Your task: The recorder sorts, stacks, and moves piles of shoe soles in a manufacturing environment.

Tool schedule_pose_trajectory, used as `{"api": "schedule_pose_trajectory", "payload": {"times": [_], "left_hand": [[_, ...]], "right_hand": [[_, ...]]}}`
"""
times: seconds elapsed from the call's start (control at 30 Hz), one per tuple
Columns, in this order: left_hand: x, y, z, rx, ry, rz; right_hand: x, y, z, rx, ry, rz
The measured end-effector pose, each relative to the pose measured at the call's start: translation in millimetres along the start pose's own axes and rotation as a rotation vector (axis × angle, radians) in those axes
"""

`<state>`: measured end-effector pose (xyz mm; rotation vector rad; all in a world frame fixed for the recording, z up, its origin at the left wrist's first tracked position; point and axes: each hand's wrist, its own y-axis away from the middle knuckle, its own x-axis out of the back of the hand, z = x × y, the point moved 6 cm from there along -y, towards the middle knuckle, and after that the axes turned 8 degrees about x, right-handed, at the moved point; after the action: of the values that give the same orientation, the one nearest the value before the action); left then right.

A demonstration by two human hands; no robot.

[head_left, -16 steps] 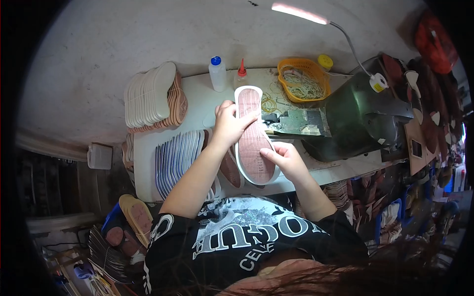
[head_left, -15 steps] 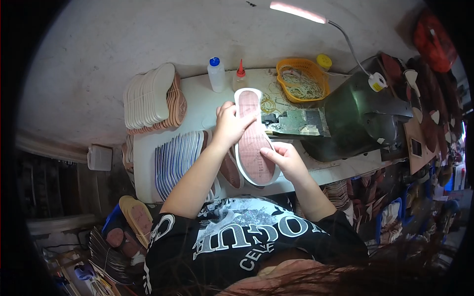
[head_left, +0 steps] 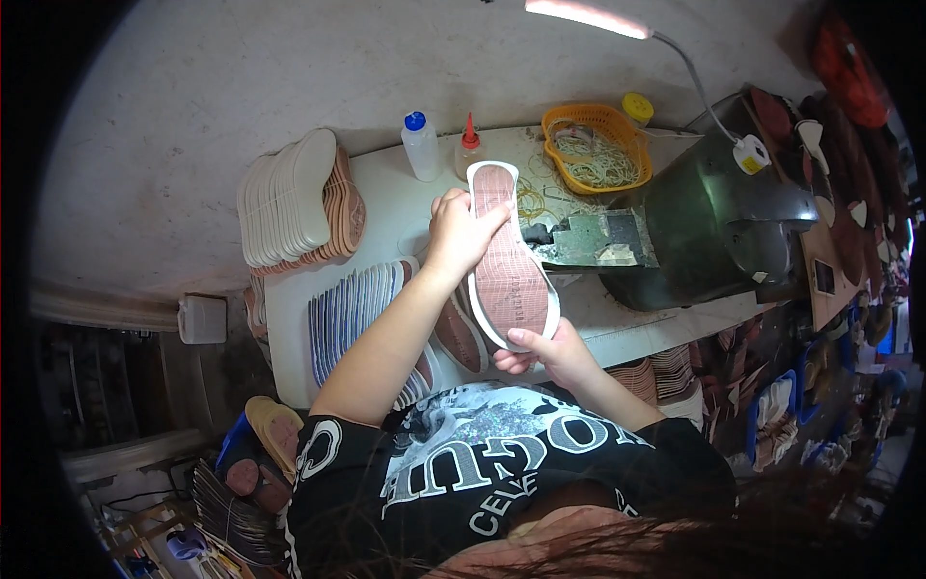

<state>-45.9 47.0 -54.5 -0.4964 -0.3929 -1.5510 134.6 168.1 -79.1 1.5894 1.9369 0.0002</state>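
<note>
Both hands hold a shoe insole (head_left: 508, 262), reddish brown on the face I see, with a white rim all round. My left hand (head_left: 460, 232) grips its narrow upper part, thumb lying across the face. At the wide lower end, my right hand (head_left: 548, 353) pinches the rim, with its thumb on top and fingers beneath. Just left of it another reddish-brown insole (head_left: 461, 333) lies on the white table (head_left: 289, 328). A row of insoles with blue and white edges (head_left: 355, 314) stands beside my left forearm.
Right of the insole is a sewing-type machine's dark green body (head_left: 709, 227) with a flat metal arm (head_left: 598, 239). Behind stand a blue-capped bottle (head_left: 420, 150), a red-tipped bottle (head_left: 470, 145) and a yellow basket (head_left: 603, 179). Stacked pale insoles (head_left: 285, 203) stand at left; a lamp (head_left: 588, 17) shines above.
My right hand has slid from the insole's right edge down to its lower end. The insole has shifted slightly right in view; my left hand keeps its grip.
</note>
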Motion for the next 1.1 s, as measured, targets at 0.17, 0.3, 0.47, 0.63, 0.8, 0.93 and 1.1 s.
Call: {"api": "schedule_pose_trajectory", "payload": {"times": [0.17,0.3,0.47,0.63,0.8,0.93,1.1], "left_hand": [[-8,-18,-28,0.187,0.179,-0.252],[5,-26,-13,0.102,-0.151,-0.092],[-2,-23,35,-0.470,-0.359,-0.910],[-9,-38,42,-0.363,-0.436,-1.130],[-8,-45,37,-0.224,-0.378,-1.229],[-5,-43,27,-0.082,-0.197,-1.310],[6,-38,22,-0.046,-0.185,-1.212]], "right_hand": [[-15,-6,-2,0.090,-0.095,0.071],[-19,-15,-9,0.116,-0.159,0.121],[-26,-29,-20,0.158,-0.184,0.122],[-26,-43,-26,0.208,-0.147,0.178],[-22,-50,-29,0.214,-0.090,0.183],[-22,-52,-30,0.206,-0.163,0.181],[-22,-52,-35,0.211,-0.183,0.160]]}}
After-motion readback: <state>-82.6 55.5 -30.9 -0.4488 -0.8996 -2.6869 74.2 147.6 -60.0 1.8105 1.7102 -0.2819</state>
